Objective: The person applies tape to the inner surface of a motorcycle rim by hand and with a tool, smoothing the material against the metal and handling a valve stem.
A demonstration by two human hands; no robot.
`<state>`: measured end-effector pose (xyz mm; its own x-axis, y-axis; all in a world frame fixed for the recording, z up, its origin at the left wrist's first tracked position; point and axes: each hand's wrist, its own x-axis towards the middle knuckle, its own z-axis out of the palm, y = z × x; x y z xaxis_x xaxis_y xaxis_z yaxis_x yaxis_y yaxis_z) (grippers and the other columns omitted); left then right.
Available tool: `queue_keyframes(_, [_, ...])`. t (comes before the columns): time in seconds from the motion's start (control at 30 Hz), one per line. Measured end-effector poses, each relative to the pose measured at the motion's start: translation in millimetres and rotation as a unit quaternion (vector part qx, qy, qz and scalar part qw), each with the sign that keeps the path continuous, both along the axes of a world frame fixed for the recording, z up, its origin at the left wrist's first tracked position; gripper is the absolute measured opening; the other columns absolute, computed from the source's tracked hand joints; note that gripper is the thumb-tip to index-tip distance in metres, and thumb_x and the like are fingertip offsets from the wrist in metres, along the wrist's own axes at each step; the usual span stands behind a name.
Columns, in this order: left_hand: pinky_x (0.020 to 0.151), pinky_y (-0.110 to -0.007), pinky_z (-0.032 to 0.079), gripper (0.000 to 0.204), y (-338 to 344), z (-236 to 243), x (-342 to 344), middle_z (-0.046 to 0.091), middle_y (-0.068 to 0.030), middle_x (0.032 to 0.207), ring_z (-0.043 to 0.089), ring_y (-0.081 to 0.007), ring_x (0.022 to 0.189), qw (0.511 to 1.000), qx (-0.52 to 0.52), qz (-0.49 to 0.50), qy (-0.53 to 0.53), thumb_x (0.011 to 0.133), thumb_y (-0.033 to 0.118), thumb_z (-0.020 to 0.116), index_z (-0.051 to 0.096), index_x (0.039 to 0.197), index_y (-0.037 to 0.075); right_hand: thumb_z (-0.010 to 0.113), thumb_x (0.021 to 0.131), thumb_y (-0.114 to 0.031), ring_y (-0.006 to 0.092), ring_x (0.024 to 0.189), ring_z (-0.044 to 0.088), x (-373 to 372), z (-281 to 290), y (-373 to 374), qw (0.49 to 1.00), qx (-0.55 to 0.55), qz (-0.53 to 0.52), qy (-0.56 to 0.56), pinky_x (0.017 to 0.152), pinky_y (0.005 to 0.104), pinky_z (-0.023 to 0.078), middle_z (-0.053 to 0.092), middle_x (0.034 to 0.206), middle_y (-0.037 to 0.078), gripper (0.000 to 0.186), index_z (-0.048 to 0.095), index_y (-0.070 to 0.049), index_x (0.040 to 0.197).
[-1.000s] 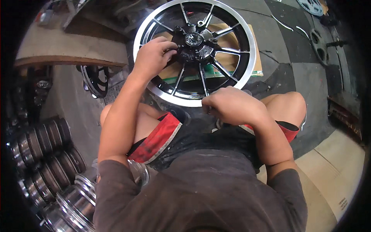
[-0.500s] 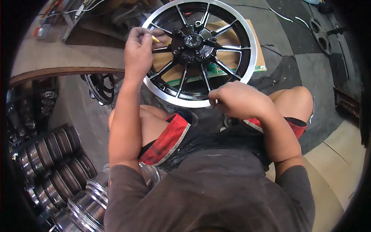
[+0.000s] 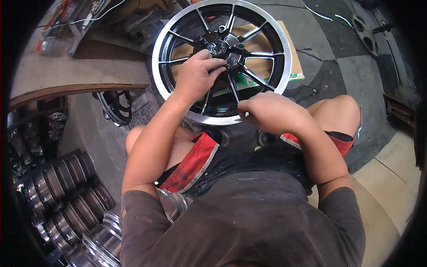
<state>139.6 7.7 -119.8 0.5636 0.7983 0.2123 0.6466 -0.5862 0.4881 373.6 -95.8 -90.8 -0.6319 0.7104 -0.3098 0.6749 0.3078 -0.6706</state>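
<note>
Head view: a black spoked wheel (image 3: 222, 58) with a bright machined rim lies flat on a sheet of cardboard (image 3: 291, 53) on the floor, just ahead of the person's knees. The left hand (image 3: 198, 75) rests on the spokes beside the hub (image 3: 219, 47), its fingers (image 3: 213, 64) curled together and touching the hub's edge. The right hand (image 3: 267, 111) sits at the wheel's near rim, fingers pinched on something too small to tell. Stacked metal rims (image 3: 58, 196) stand to the person's left.

A flat tan cardboard sheet (image 3: 291, 53) with a green edge lies under the wheel (image 3: 178, 35).
</note>
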Motion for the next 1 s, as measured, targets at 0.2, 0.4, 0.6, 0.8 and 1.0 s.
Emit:
queue_keyframes(0.2, [0.073,-0.044,0.054,0.017,4,-6,3,0.065,-0.0121,0.095,0.067,-0.0337,0.083,0.999,0.003,-0.053,0.005,0.092,0.013,0.077,0.075,0.109,0.008,0.07,0.091,-0.01,0.0432,0.097,0.072,2,5,1,1.0,-0.004,-0.005,-0.008,0.084,0.054,0.055,0.075,0.095,0.021,0.014,0.071,-0.005,0.104])
queue_keyframes(0.4, [0.091,-0.047,0.052,0.021,14,-1,4,0.063,-0.0207,0.108,0.064,-0.0412,0.102,0.999,0.021,-0.03,-0.02,0.099,0.012,0.064,0.061,0.117,0.0,0.071,0.089,-0.009,0.0427,0.099,0.072,1,8,1,1.0,-0.016,-0.006,-0.019,0.085,0.0532,0.055,0.075,0.096,0.021,0.017,0.072,-0.005,0.105])
queue_keyframes(0.6, [0.061,-0.025,0.041,0.013,57,49,-23,0.063,-0.0099,0.097,0.052,-0.0109,0.075,0.751,-0.364,0.213,-0.507,0.106,0.01,0.048,0.058,0.112,0.003,0.07,0.088,-0.007,0.0421,0.1,0.072,5,7,0,1.0,-0.012,-0.01,-0.016,0.086,0.0531,0.055,0.076,0.098,0.02,0.021,0.073,-0.005,0.108])
queue_keyframes(0.8, [0.059,-0.024,0.043,0.022,78,10,-43,0.054,-0.0002,0.084,0.052,-0.0096,0.068,0.784,-0.413,0.21,-0.414,0.11,0.019,0.055,0.067,0.122,0.004,0.069,0.087,-0.008,0.042,0.1,0.073,2,14,0,0.999,-0.031,-0.005,-0.028,0.088,0.0528,0.056,0.076,0.099,0.02,0.021,0.073,-0.005,0.108])
queue_keyframes(1.0, [0.066,-0.028,0.052,0.016,75,-11,-27,0.069,-0.004,0.08,0.065,-0.0125,0.069,0.933,-0.196,0.212,-0.213,0.104,0.018,0.07,0.074,0.109,0.003,0.068,0.088,-0.01,0.0421,0.1,0.074,4,10,-1,1.0,-0.013,0.004,-0.014,0.089,0.0529,0.057,0.077,0.1,0.021,0.022,0.074,-0.006,0.108])
